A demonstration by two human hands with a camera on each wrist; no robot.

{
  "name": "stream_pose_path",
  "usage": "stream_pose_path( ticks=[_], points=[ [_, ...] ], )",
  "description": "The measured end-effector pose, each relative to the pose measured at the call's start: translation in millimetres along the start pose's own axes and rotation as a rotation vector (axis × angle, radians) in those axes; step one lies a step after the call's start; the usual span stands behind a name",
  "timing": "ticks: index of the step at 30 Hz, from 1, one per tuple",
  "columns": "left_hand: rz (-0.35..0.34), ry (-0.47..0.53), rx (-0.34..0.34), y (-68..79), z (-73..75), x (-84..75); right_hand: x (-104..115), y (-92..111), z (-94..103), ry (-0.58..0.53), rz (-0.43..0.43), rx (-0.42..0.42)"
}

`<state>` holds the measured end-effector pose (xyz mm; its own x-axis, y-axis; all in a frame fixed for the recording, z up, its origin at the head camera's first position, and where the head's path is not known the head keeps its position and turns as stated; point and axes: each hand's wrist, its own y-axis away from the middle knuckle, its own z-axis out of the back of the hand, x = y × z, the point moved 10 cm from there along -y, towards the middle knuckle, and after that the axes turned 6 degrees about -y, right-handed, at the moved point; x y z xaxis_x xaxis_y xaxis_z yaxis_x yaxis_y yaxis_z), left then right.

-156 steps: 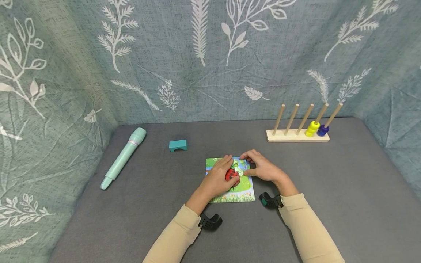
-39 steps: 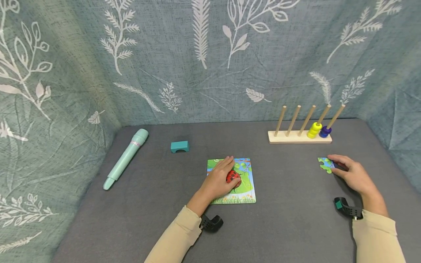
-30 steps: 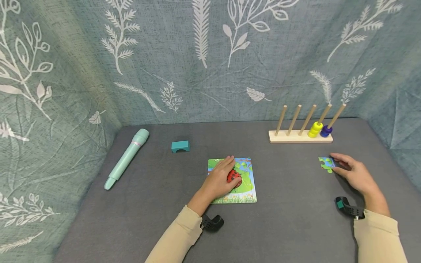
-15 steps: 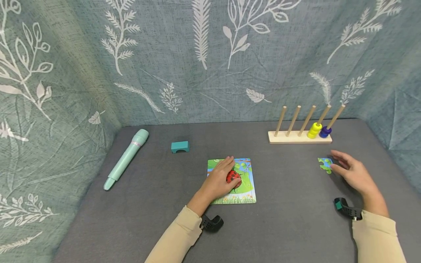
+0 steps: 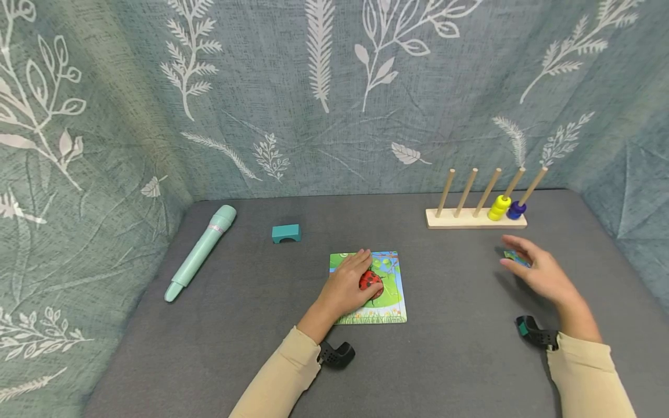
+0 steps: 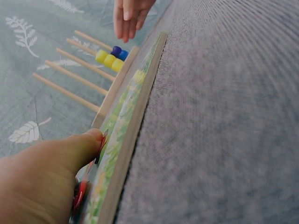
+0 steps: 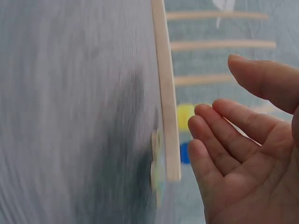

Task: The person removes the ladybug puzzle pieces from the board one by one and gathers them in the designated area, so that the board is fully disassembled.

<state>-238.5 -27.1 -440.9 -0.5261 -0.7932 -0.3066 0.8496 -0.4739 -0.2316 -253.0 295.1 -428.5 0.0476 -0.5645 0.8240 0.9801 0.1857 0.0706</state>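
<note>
My left hand [image 5: 342,287] rests flat on a square ladybug jigsaw puzzle [image 5: 392,299], thumb beside the red ladybug and fingers over its upper left part. In the left wrist view the thumb [image 6: 88,144] touches the picture, and the board's wooden edge shows. On the table to the right lies a loose puzzle piece [image 5: 517,257], green and blue, partly covered by my right hand [image 5: 546,278]. That hand is raised over it with fingers apart, and the right wrist view shows its palm bare, with the puzzle piece [image 7: 157,163] lying below on the tabletop.
Behind the right hand stands a wooden peg rack [image 5: 455,219] with yellow beads [image 5: 499,208] and dark blue beads [image 5: 516,210]. A teal arch block [image 5: 286,233] sits at the back, and a mint-green toy microphone [image 5: 201,252] lies at the left. A patterned curtain [image 5: 313,145] hangs behind the table.
The right hand has carried a puzzle piece from the board to the table's right side and let go of it. It has since lifted and shifted left. The left hand stays put.
</note>
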Motion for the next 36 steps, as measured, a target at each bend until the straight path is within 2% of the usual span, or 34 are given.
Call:
stream_pose_path(
  ticks=[7,13,18,22,30,36],
  points=[
    [0.020,0.029,-0.005,1.2,-0.8,1.3,34.5,-5.3,-26.9,-0.067,0.098,0.081],
    [0.041,0.054,0.019,2.5,-2.8,5.2,64.8,-11.4,-59.3,-0.073,0.198,0.135],
    [0.070,0.077,0.048,6.5,-1.3,13.8,86.5,-18.8,-89.3,-0.078,0.274,0.189],
    [0.081,0.090,0.043,14.0,4.0,23.5,102.9,-24.3,-112.5,-0.091,0.324,0.231],
    [0.095,0.157,0.024,30.7,10.1,43.0,122.6,-33.1,-151.9,-0.139,0.338,0.287],
    [0.080,0.172,0.023,30.8,9.7,43.3,125.2,-39.3,-175.3,-0.128,0.314,0.321]
  ],
)
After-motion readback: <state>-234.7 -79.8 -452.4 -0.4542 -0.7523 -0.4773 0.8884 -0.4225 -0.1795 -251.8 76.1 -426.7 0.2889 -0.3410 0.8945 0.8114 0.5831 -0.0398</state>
